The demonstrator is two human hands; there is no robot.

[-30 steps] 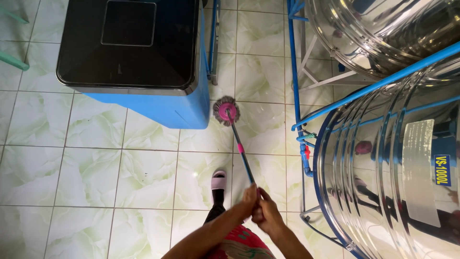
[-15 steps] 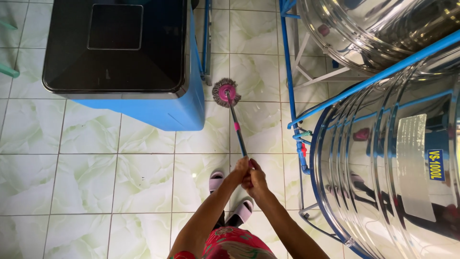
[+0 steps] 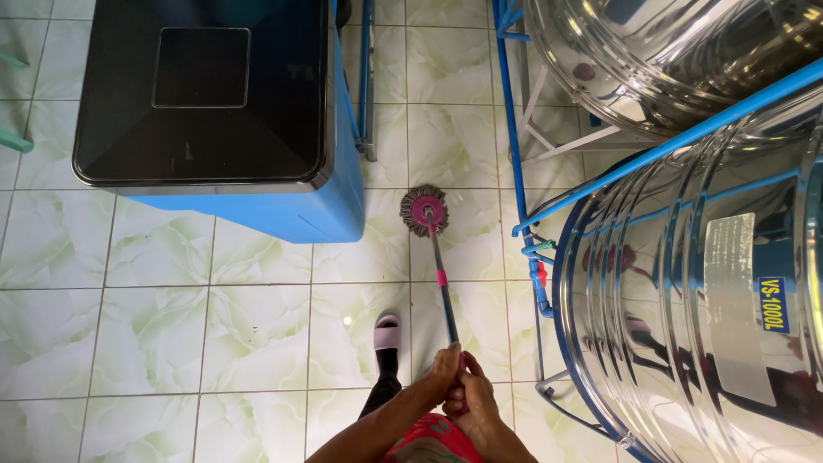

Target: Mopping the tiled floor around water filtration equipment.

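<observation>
You stand on a pale green marbled tile floor (image 3: 154, 343). The mop (image 3: 426, 211) rests its round head on the tiles just right of the blue bin with a black lid (image 3: 214, 111), whose contents are hidden. Your left hand (image 3: 441, 377) and right hand (image 3: 473, 401) both wrap their fingers tight round the handle. The steel tanks (image 3: 686, 300) right of the mop are cut off by the frame.

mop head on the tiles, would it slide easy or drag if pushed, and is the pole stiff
The mop head looks like a round pad of soft strands, so it probably drags a little yet glides on the glossy floor tiles. The thin pole runs straight under both hands' grip, so it is likely stiff and light.
</observation>
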